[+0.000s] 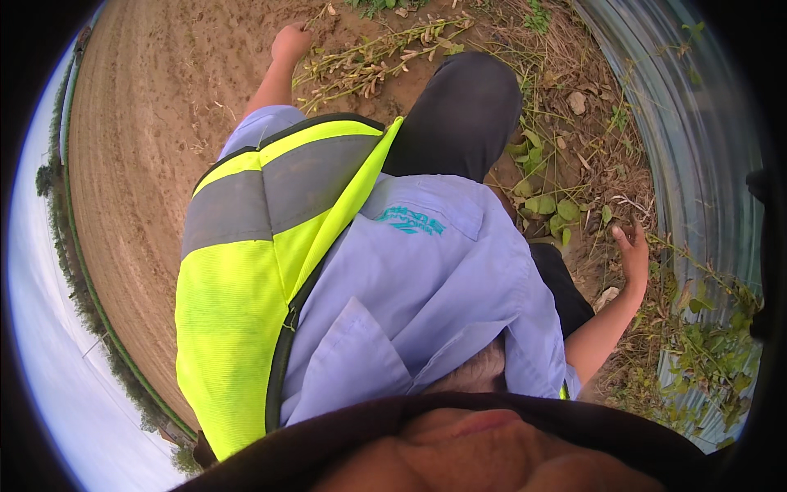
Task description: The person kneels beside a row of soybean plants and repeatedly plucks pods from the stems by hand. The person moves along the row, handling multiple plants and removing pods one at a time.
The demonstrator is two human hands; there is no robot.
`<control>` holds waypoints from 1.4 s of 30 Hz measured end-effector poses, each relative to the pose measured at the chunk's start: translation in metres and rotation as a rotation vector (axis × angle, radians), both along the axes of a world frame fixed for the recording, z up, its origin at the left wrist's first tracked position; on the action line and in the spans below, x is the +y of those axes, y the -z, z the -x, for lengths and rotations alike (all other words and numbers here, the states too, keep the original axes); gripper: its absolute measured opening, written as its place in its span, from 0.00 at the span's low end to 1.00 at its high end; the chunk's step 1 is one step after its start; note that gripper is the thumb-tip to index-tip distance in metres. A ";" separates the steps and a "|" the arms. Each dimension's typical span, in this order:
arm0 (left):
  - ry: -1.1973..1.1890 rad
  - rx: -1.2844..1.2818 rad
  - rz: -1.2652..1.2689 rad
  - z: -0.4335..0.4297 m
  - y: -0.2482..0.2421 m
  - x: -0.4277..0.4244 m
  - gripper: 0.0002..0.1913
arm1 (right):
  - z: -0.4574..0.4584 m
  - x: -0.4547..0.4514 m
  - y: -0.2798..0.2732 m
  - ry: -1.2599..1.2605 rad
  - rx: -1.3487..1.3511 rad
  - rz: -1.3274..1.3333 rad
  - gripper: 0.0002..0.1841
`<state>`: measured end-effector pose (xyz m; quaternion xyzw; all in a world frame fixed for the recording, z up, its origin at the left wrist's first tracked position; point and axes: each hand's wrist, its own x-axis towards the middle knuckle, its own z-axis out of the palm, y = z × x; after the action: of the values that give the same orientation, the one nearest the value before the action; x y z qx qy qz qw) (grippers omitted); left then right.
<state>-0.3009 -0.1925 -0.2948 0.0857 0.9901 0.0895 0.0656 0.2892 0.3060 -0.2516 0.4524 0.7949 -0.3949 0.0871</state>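
My left hand (292,44) is stretched out at the upper left, low over bare soil, with its fingers closed around a thin plant stem (316,17). Right of it, cut soybean stalks (381,58) with dry brownish pods lie in a loose bundle on the ground. My right hand (632,249) is out to the right above plant litter. Its thumb and fingers are apart and nothing shows between them. A thin vine stem (682,249) runs close beside that hand, and I cannot tell whether they touch. Green and yellowing leaves (553,206) grow between my knee and the right hand.
Along the right curves greenish plastic sheeting (682,123), with leafy vines (707,350) over its lower part. Dry straw and litter (590,129) border it. Tilled soil (141,154) stretches left to a line of trees. My bent leg in dark trousers (458,117) is in front of me.
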 end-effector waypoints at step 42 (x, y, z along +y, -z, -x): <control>1.591 -0.635 0.257 -0.245 0.018 0.455 0.22 | 0.023 -0.061 -0.076 -0.179 0.114 -0.358 0.24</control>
<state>-0.0563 0.2624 -0.3124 0.7159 0.5732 -0.0760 0.3913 0.2658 0.2448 -0.1755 0.3650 0.8930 -0.2630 -0.0053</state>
